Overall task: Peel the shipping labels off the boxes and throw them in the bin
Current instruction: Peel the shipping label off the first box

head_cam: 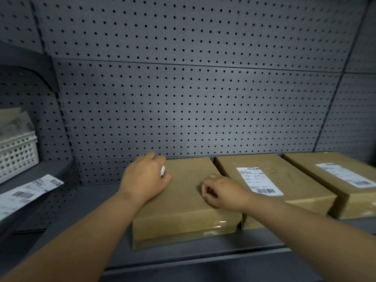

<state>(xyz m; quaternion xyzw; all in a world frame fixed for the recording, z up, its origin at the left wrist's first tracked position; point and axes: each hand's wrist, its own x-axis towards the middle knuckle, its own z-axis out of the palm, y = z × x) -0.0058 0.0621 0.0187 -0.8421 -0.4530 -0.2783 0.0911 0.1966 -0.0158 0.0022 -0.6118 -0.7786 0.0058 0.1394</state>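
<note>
Three brown cardboard boxes lie side by side on a grey shelf. The left box (189,202) has a bare top. My left hand (145,180) rests on its far left corner, fingers curled round a crumpled white label (162,170) of which only an edge shows. My right hand (221,193) rests on the same box near its right edge, fingers curled and holding nothing. The middle box (284,180) carries a white shipping label (258,181). The right box (345,180) also carries a label (345,175).
A grey pegboard wall (193,98) backs the shelf (97,200). On the neighbouring left shelf a white lattice basket (18,155) holds papers, and a loose peeled label (28,192) lies in front of it. No bin is in view.
</note>
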